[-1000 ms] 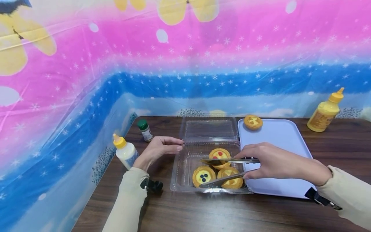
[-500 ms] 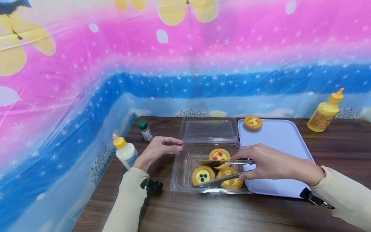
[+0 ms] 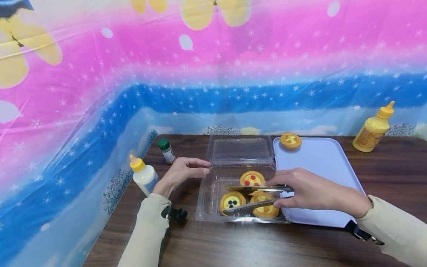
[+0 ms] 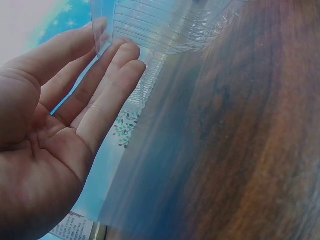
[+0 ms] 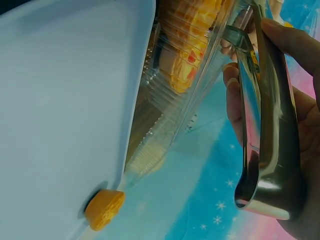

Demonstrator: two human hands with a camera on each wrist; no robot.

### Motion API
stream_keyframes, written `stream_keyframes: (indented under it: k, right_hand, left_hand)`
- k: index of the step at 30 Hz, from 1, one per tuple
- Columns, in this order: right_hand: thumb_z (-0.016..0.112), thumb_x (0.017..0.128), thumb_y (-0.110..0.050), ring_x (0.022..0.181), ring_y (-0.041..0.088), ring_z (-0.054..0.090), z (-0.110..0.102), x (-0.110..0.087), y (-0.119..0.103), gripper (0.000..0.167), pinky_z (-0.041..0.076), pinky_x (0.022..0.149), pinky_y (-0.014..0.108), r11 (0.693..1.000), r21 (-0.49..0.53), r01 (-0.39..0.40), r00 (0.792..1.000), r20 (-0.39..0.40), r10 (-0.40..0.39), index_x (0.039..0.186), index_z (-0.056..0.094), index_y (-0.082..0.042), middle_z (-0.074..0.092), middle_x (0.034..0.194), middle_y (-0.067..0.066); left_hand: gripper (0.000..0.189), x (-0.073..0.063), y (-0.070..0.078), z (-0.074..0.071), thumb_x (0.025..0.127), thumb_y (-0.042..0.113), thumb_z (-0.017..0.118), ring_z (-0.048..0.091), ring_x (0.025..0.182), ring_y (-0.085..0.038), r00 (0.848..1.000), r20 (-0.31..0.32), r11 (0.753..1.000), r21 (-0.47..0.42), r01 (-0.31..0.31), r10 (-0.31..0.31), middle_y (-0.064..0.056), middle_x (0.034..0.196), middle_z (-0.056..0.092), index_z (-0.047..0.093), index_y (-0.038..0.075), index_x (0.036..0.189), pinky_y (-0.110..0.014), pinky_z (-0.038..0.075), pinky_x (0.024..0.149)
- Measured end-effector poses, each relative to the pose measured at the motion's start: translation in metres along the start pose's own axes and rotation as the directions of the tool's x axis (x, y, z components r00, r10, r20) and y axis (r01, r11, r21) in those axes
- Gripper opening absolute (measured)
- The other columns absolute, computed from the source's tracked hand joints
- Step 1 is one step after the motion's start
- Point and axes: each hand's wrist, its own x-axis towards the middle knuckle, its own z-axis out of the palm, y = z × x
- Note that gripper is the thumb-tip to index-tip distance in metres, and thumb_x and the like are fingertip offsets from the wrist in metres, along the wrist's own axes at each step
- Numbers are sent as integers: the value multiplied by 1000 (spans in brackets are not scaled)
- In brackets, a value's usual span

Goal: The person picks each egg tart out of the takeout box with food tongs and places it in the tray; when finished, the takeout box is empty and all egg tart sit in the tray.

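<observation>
My left hand (image 3: pixel 181 172) pinches the left rim of a clear plastic clamshell container (image 3: pixel 213 185), thumb on one side and fingers on the other. The lid (image 3: pixel 241 149) lies folded back. Inside sit a tart with red pieces (image 3: pixel 252 178), a tart with dark berries (image 3: pixel 231 200) and a tart with a pale patterned top (image 3: pixel 268 211). My right hand (image 3: pixel 310 189) grips metal tongs (image 5: pixel 274 125), which reach in from the right with their arms spread. The lower arm's tip is by the dark-berry tart; whether it touches cannot be told. The arms partly cover the tarts.
A pale lilac tray (image 3: pixel 310 155) adjoins the container on the right, with another tart (image 3: pixel 291 141) at its back left corner. A white squeeze bottle (image 3: pixel 145 178) and a green-capped shaker (image 3: pixel 166 151) stand left; a yellow squeeze bottle (image 3: pixel 371 131) stands right.
The right hand and tongs have shifted a little left. The dark-berry tart has slid slightly left. My left hand stays at the container's rim.
</observation>
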Motion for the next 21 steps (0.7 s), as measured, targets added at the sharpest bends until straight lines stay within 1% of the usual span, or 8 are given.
stream_keyframes:
  k: [5,9,13,17,21]
  right_hand:
    - [84,95,-21,101,15,72,-2,-4,-1,38,61,78,36,1000,-12,4,999,-54,-4,130,75,-10,74,120,0]
    - [83,96,-24,100,14,72,-6,-9,-1,38,61,77,33,1000,-15,2,994,-108,-3,130,75,-12,74,120,-3]
    - [84,95,-26,92,6,69,-12,-15,-1,39,58,71,31,1000,-18,-8,987,-160,5,131,74,-12,73,117,-7]
    - [87,93,-23,93,3,67,-16,-21,1,41,56,70,30,999,-49,-17,972,-234,5,131,75,-15,72,117,-9]
    - [90,89,-20,94,5,68,-21,-27,4,44,55,68,29,995,-90,-38,952,-307,9,131,75,-20,73,118,-11]
  left_hand:
    - [32,0,-1,0,94,14,84,75,110,-26,1000,0,1000,3,-4,4,-11,127,75,79,5,125,-42,60,97]
    - [33,0,0,0,94,15,85,75,111,-26,1000,-1,1000,9,-1,1,-10,127,75,79,6,125,-42,59,98]
    - [33,0,0,0,94,16,85,75,110,-26,1000,3,1000,16,-1,1,-10,127,75,79,6,125,-42,59,98]
    - [33,-1,-1,0,94,15,84,76,109,-27,1000,3,1000,21,-4,4,-11,126,75,79,6,125,-42,60,97]
    - [33,-1,-1,0,94,15,84,76,109,-27,1000,1,1000,20,-5,5,-11,127,75,79,6,125,-42,60,97]
